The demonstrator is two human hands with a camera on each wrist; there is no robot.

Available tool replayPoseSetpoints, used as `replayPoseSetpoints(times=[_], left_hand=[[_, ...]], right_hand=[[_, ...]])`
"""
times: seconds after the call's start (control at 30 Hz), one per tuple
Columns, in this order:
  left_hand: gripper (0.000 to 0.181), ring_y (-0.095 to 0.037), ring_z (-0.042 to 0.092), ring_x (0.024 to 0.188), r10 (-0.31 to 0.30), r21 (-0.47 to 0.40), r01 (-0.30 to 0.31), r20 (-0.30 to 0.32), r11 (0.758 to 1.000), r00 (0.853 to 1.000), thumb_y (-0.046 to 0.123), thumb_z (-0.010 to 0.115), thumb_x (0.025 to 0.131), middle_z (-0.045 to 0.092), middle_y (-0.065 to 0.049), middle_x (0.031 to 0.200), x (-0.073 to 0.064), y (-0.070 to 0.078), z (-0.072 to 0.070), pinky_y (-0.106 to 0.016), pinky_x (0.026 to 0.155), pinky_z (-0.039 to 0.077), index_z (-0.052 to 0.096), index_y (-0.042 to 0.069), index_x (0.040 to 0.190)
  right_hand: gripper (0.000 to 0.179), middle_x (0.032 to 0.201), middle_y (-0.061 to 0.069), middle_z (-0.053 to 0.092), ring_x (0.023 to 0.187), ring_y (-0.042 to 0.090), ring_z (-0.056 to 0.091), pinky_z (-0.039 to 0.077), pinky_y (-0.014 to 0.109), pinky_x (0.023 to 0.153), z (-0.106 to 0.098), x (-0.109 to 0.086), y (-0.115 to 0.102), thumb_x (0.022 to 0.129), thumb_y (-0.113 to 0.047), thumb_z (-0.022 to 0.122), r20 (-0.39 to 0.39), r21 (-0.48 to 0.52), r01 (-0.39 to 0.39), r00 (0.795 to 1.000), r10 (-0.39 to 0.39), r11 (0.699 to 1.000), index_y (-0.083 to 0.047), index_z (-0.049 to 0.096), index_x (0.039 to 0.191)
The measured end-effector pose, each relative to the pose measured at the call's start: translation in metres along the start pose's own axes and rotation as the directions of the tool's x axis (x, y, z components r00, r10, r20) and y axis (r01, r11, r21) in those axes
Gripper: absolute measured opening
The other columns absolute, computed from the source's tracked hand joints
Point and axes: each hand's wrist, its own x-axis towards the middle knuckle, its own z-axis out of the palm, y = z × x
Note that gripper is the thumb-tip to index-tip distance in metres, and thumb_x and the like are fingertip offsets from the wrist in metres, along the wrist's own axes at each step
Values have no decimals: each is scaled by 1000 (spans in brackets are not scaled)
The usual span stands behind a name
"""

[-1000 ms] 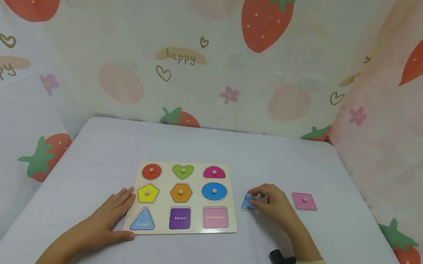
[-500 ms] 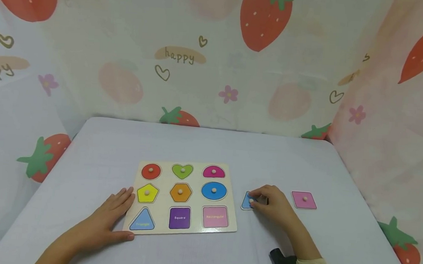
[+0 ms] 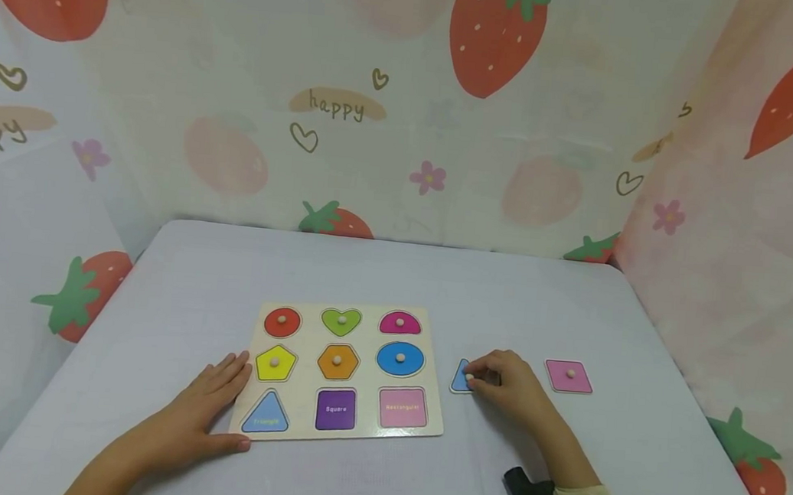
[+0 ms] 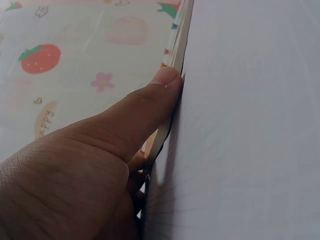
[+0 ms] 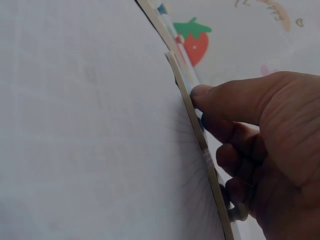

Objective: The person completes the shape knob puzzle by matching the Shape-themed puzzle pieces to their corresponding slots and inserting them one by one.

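In the head view a wooden puzzle board (image 3: 370, 422) lies on the table, its coloured shapes set in rows. My left hand (image 3: 202, 403) rests on its left edge with fingers straight; in the left wrist view the thumb (image 4: 150, 102) lies along the board's edge. Right of the board, my right hand (image 3: 514, 386) pinches a blue triangle puzzle piece (image 3: 459, 379) at its small knob, thumb and forefinger together. The hand hides the piece's right part. The right wrist view shows this piece (image 5: 187, 102) edge-on, low over the tabletop, under the right thumb (image 5: 225, 100).
A pink puzzle piece (image 3: 560, 378) with a knob lies right of the right hand. The board's bottom row shows printed blue triangle, purple square (image 3: 335, 420) and pink rectangle areas without knobs. A black strap device (image 3: 528, 487) sits at the right wrist. Strawberry-print cloth (image 3: 388, 162) encloses the table.
The right thumb and forefinger have shifted slightly on the triangle piece, and its knob now shows beside the thumb tip. The left hand and board stay put.
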Motion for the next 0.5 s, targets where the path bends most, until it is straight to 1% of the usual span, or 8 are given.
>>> replayPoseSetpoints(times=[0.13,0.27,0.37,0.47,0.5], left_hand=[[113,-37,11,158,16,-2,-16,2,1000,1000,72,73,77,21,-9,171,2,0,-1,-1,108,-16,31,9,161],[113,-37,12,158,34,8,-34,-8,999,999,72,72,78,21,-9,171,3,-1,-1,-2,109,-16,31,9,161],[112,-36,11,158,34,11,-34,-13,999,999,72,73,78,21,-8,171,3,-2,-1,-3,111,-16,31,9,161],[113,-37,11,158,32,-3,-32,2,999,999,71,73,78,20,-10,171,1,-2,0,-3,110,-17,31,8,161],[113,-36,10,158,24,-5,-24,10,1000,1000,72,73,78,20,-9,171,1,-1,1,-3,110,-17,30,9,162]], right_hand=[[13,91,-10,69,91,13,55,51,27,77,-1,1,1,88,-13,81,5,6,-12,1000,11,1000,-18,80,100],[13,90,-10,68,89,13,54,51,27,76,-1,2,1,89,-14,81,-6,17,-27,1000,28,999,-19,80,101],[13,90,-10,68,87,13,54,50,28,74,0,1,1,89,-15,80,-18,30,-33,999,34,999,-20,80,102],[13,90,-9,68,87,13,54,50,27,73,0,-1,3,89,-15,81,-10,38,-43,999,44,998,-19,80,101],[13,90,-9,68,86,13,54,50,26,73,0,-2,3,89,-15,81,-8,41,-43,999,44,998,-19,80,101]])
